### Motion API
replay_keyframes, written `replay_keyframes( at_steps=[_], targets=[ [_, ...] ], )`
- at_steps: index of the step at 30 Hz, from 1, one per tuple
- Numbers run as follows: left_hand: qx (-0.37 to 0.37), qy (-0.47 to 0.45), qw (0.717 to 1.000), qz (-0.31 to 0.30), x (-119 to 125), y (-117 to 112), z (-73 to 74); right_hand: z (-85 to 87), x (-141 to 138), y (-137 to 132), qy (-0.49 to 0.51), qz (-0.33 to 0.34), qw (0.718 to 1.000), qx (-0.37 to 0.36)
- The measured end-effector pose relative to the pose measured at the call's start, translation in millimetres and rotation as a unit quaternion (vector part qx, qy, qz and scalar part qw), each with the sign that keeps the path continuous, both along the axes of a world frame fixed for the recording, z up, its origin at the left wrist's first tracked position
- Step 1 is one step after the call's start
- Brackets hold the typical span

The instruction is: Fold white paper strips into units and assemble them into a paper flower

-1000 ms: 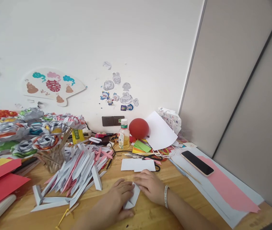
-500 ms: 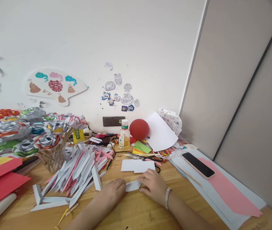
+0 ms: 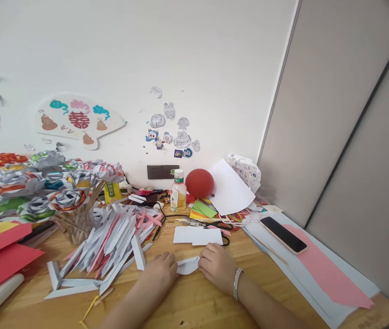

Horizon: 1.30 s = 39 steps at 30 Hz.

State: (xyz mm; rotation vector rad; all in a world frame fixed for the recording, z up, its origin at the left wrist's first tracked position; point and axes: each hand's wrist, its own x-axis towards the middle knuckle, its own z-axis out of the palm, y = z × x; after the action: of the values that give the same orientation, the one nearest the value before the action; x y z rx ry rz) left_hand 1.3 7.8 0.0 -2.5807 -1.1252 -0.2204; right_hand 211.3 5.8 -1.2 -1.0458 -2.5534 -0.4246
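Observation:
A small folded piece of white paper [image 3: 188, 266] lies on the wooden table between my hands. My left hand [image 3: 162, 273] grips its left end, fingers curled together. At the other end, my right hand [image 3: 219, 267] has its fingertips closed on the paper's edge; a silvery bracelet circles that wrist. Just beyond my fingers lie white paper rectangles [image 3: 197, 235], partly over black-handled scissors [image 3: 226, 239]. To the left of my left hand is a heap of folded white and pink paper strips [image 3: 115, 246].
Paper flowers [image 3: 67, 201] on sticks crowd the left, behind red paper sheets [image 3: 5, 260]. A drink bottle [image 3: 178, 192] and a red balloon [image 3: 199, 183] stand near the wall. On the right, a phone [image 3: 283, 234] rests on pink and white paper.
My right fingers have drawn closer together at the paper's right end, and more of the paper's face shows. My left hand has shifted slightly left. The view has tilted a little.

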Motion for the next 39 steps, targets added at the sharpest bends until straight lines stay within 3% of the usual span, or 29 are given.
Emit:
replay_keyframes(
  at_steps=[3, 9, 19, 23, 29, 34, 39],
  targets=[
    [0.004, 0.003, 1.000, 0.001, 0, -1, 0.2, -0.4, -1, -2, -0.001, 0.007, 1.000, -0.001],
    [0.011, -0.038, 0.998, -0.056, -3, -1, 3.2, -0.3, -3, -4, 0.005, 0.005, 1.000, -0.027],
    [-0.013, -0.055, 0.997, -0.056, -5, 8, -7.4, -2.8, -3, -2, 0.030, 0.007, 0.999, -0.043],
    [-0.040, -0.070, 0.995, -0.061, -8, 10, -0.9, -7.4, -4, -1, 0.105, -0.022, 0.990, -0.087],
    [-0.078, -0.115, 0.989, -0.054, -10, 12, 5.9, -12.7, -11, 0, 0.248, -0.098, 0.948, -0.174],
    [-0.064, -0.131, 0.989, -0.030, -4, 12, 3.0, -12.4, -14, -1, 0.271, -0.127, 0.936, -0.186],
    [-0.036, -0.121, 0.992, 0.001, 4, 11, -1.9, -14.2, -15, 0, 0.241, -0.157, 0.942, -0.175]
  ],
)
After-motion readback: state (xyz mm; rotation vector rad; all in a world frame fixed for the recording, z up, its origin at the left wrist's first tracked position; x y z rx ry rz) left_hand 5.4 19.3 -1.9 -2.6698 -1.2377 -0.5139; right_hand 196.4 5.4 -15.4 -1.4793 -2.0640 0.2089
